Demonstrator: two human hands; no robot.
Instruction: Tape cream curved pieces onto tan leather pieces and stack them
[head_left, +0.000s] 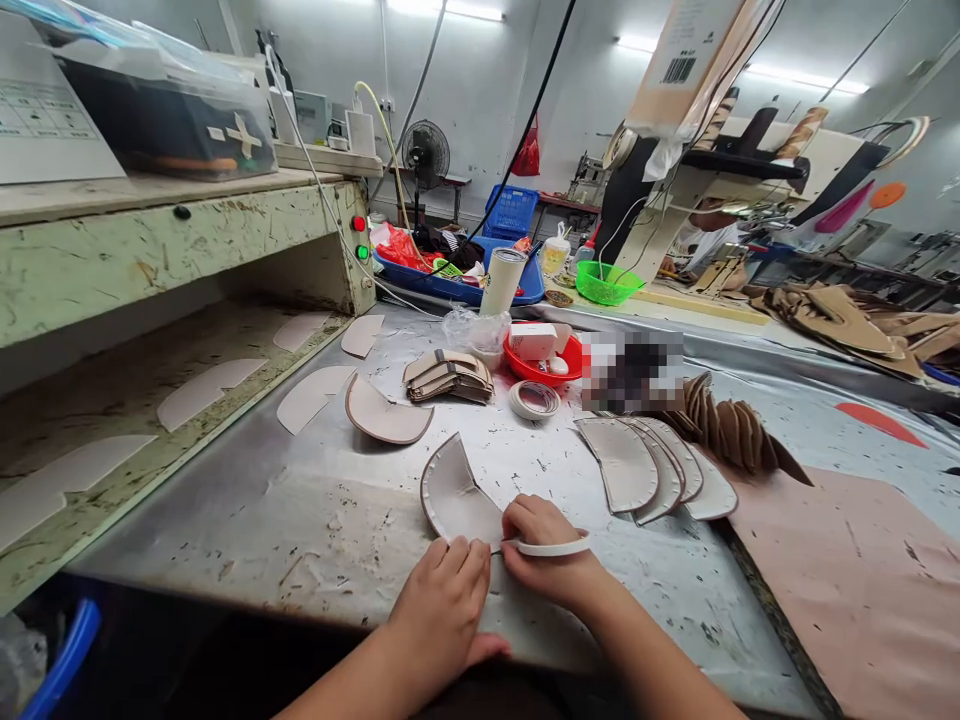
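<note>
Near the middle sits the curved panel, seemingly mid-work, left hand fingers together at its near edge, grip unclear, right hand closed on a white band, rimmed panels at right looking done, plain pieces far left apparently remaining!

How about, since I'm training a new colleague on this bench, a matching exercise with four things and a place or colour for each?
1. Left hand
2. Tape roll
3. Fan
4. Lower button

A. Near the back wall
B. Green
C. At the near edge of the nearest curved piece
D. In front of the red bowl

Pairs: 1-C, 2-D, 3-A, 4-B
</note>
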